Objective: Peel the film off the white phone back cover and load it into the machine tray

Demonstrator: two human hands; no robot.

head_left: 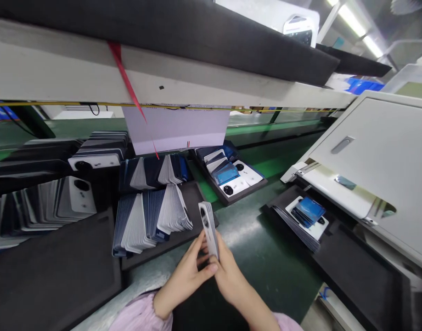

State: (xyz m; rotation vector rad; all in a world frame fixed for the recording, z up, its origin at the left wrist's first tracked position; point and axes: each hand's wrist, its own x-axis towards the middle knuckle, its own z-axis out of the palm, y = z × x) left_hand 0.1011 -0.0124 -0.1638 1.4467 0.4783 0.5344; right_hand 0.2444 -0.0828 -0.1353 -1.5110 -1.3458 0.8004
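Upright between my two hands stands a thin stack of white phone back panels (209, 231), with a dark camera cutout near the top of the front one. My left hand (188, 271) grips the stack from the left, thumb across its lower end. From the right, my right hand (229, 273) closes around the lower part. Left of the hands, a black tray (193, 241) carries fanned rows of white panels (172, 209) and dark blue panels (126, 220).
More panels (81, 195) fill a black tray (52, 280) at far left. A smaller tray (243, 193) behind my hands holds white panels and blue pieces. At right, a black tray (365, 271) with stacked panels sits before a white machine (379, 142). A shelf beam (197, 82) crosses above.
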